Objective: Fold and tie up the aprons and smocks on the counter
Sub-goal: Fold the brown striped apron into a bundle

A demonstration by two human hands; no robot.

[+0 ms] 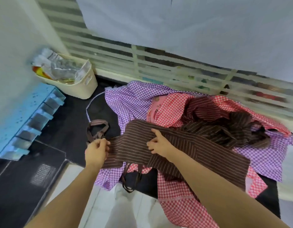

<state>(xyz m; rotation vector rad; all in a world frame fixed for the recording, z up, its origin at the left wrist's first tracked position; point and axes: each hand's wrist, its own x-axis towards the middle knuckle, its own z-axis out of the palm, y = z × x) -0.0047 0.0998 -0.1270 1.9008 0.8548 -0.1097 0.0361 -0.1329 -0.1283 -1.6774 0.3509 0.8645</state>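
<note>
Apron (183, 145), brown with thin stripes, lies folded into a long band across the heap of garments on the dark surface (68, 129). Left hand (97, 150) grips its left end, fingers curled tight on the cloth, just beside the strap loop (97, 128). Right hand (158, 143) is mid-band, fingers bunched into the fabric. Underneath are a purple gingham smock (126, 102) and a red gingham smock (172, 111). Far left are a cream basket (83, 91) and a blue organizer (27, 116).
</note>
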